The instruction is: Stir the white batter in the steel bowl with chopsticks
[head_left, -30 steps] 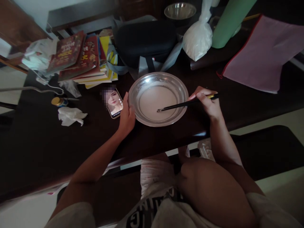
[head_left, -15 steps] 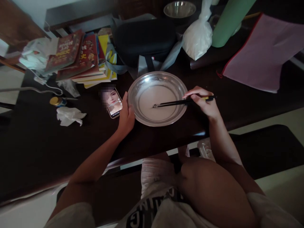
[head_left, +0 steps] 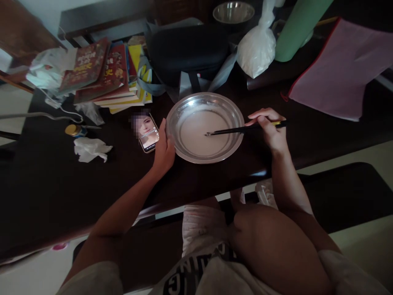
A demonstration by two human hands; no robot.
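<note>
A round metal basin (head_left: 236,143) stands on the dark table, holding a milky white liquid (head_left: 199,141). My left hand (head_left: 165,149) is closed on the basin's left rim, thumb side up. In my right hand (head_left: 272,129) is a pair of black chopsticks (head_left: 230,130), held together and slanting in over the right rim. Their tips dip into the liquid near the middle of the basin. Just left of my left hand lies a phone (head_left: 149,135) with its screen lit.
Behind the basin sit a black case (head_left: 187,49) and a tied bag of white powder (head_left: 258,53). Books (head_left: 89,73) are stacked at the back left. A crumpled tissue (head_left: 92,149) and a small jar (head_left: 75,130) lie left; a pink cloth (head_left: 340,73) lies right.
My right hand has shifted slightly right, drawing the chopstick tips a little to the right through the liquid. The left hand keeps its place on the basin.
</note>
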